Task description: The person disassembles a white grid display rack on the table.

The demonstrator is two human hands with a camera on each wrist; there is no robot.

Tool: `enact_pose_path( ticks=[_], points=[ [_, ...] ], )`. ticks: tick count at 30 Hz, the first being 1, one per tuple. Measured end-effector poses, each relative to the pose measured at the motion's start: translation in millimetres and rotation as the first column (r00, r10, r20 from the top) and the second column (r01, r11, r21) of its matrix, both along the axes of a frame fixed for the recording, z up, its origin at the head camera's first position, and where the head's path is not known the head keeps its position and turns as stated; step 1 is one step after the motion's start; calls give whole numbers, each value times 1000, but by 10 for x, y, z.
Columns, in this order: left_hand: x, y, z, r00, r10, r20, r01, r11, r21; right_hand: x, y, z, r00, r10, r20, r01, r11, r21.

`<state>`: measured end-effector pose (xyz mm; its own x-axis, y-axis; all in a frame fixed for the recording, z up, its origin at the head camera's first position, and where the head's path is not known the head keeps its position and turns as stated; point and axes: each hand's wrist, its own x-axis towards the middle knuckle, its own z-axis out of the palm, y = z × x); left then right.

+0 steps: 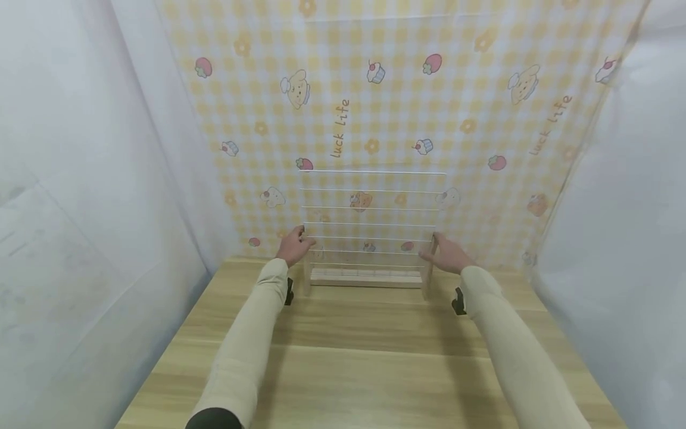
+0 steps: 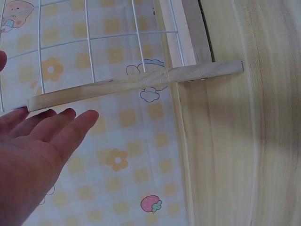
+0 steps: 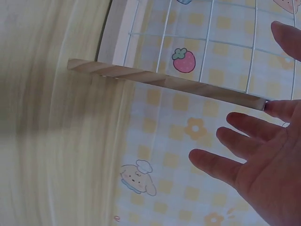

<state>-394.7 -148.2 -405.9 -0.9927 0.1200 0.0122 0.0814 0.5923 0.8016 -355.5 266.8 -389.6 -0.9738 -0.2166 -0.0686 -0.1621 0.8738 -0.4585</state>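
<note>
A white wire grid rack (image 1: 370,224) stands upright at the back of the table, on a wooden base bar (image 1: 367,280) between two wooden side posts. My left hand (image 1: 292,246) is at the top of the left side post (image 2: 127,85), its fingers fairly straight along the outer side and a fingertip at the post's end. On the other side, my right hand (image 1: 449,255) has its index fingertip at the end of the right side post (image 3: 164,81). Its remaining fingers are spread and apart from the wood. Both thumbs lie toward the grid, off the posts.
Behind the rack hangs a yellow checked cloth (image 1: 370,107) with cartoon prints. White sheets (image 1: 86,179) flank the wood-grain table (image 1: 343,369) on both sides. Each wrist bears a dark device, and shadows fall on the tabletop.
</note>
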Motion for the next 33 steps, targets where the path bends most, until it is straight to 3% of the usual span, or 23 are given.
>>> enact_pose_path(
  ticks=[6,17,26,33],
  points=[
    [83,17,2,1000,16,-17,-15,1000,10,10,14,-41,1000,8,27,-7,1000,-18],
    [87,-97,-77,998,26,-49,-24,999,42,22,32,-94,998,22,55,-20,999,-38],
    [216,-249,-141,993,-18,-120,22,999,39,-53,-2,-110,998,27,48,-26,1000,-7],
    [386,-289,-184,983,-40,-178,45,999,24,-124,-5,-134,998,8,57,-10,999,31]
  ],
)
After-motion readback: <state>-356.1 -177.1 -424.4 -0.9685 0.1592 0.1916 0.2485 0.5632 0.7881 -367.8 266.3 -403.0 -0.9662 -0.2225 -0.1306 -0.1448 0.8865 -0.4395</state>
